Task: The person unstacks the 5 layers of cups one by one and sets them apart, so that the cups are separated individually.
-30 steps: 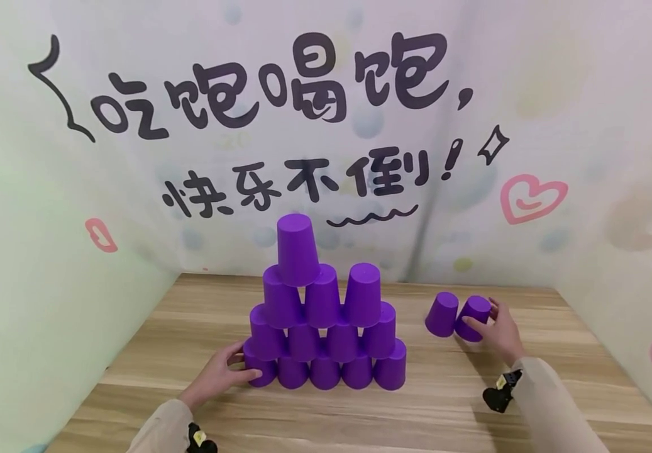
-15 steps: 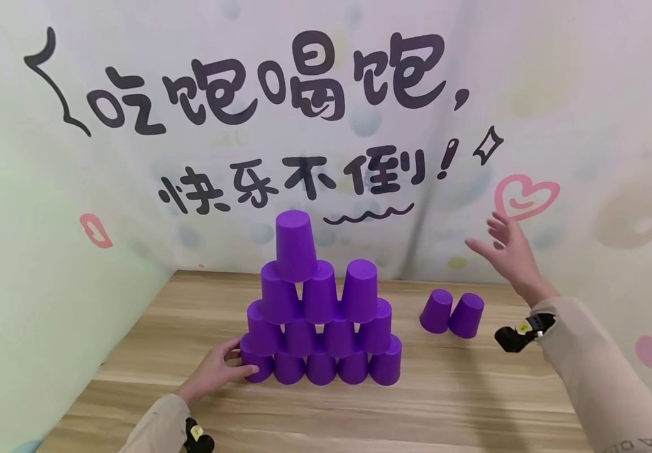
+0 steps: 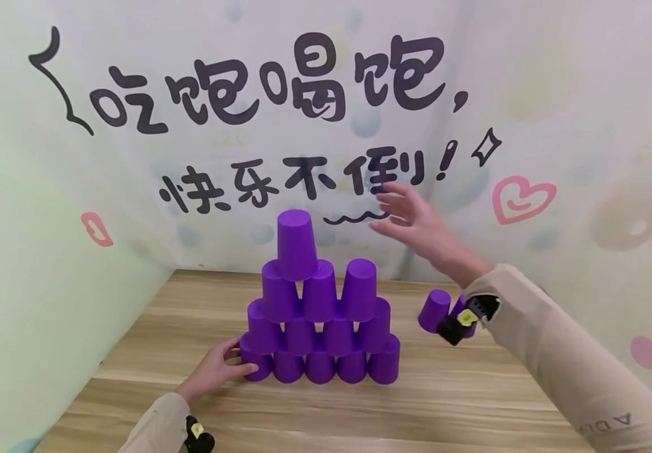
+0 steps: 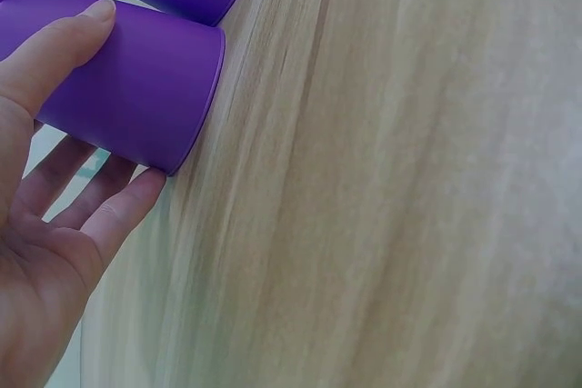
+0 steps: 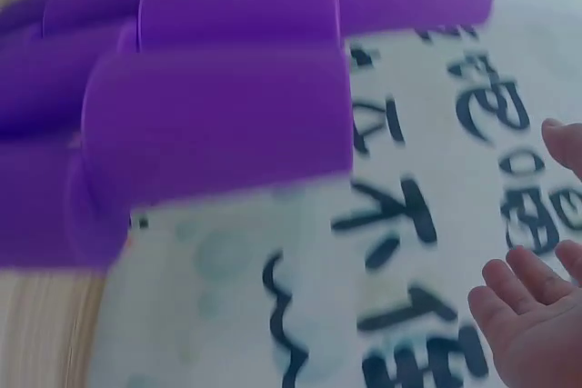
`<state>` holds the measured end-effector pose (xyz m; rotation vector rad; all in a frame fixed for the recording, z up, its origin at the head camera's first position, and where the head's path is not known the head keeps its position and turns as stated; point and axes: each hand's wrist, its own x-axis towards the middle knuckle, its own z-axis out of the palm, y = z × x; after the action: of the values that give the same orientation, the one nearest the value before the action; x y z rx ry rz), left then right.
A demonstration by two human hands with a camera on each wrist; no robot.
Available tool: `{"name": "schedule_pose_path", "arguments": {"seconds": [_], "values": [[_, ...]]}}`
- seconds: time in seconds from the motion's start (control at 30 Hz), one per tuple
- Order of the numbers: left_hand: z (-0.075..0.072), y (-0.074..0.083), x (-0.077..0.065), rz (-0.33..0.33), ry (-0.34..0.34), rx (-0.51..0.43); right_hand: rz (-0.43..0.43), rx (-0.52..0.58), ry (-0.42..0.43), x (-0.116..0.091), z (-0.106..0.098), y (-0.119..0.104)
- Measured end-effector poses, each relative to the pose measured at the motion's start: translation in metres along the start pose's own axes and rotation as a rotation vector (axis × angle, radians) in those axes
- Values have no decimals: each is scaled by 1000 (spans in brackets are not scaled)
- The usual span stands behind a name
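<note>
Upside-down purple cups stand in a stepped pyramid, the top cup (image 3: 296,245) over the left part of a three-cup row. My left hand (image 3: 215,371) holds the bottom row's leftmost cup (image 3: 262,360). In the left wrist view the thumb lies along that cup (image 4: 150,88), with fingers on its other side. Raised in the air to the right of the top cup is my right hand (image 3: 410,220), fingers loosely spread and holding nothing. The right wrist view shows this hand (image 5: 536,333) apart from the blurred pyramid cups (image 5: 218,115).
Two more upside-down cups stand on the wooden table (image 3: 314,418) to the right: one cup (image 3: 434,311) shows well, the other is mostly behind the wrist camera (image 3: 461,321). A printed backdrop (image 3: 326,145) hangs behind the table.
My right hand has let go of the far-right cup, risen, and swung left toward the pyramid's upper right. The left hand stays on its cup; the pyramid looks unchanged.
</note>
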<state>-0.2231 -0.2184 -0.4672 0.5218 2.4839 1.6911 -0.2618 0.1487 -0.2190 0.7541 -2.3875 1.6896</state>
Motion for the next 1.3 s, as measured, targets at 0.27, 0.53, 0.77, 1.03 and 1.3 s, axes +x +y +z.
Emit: {"name": "schedule_pose_path", "arguments": {"seconds": [0.27,0.53,0.77,1.03,1.3], "values": [[-1,0,1,21,0,8,-39,24,-151,12,60,-20],[1,-3,2,26,-11,5,6,79,-191,18,92,-17],[0,-3,1,16,3,9,16,80,-179,18,101,-12],[0,-1,1,9,6,1,2,41,-129,21,97,-13],[0,-3,1,-3,9,2,-17,23,5,24,49,-32]]}}
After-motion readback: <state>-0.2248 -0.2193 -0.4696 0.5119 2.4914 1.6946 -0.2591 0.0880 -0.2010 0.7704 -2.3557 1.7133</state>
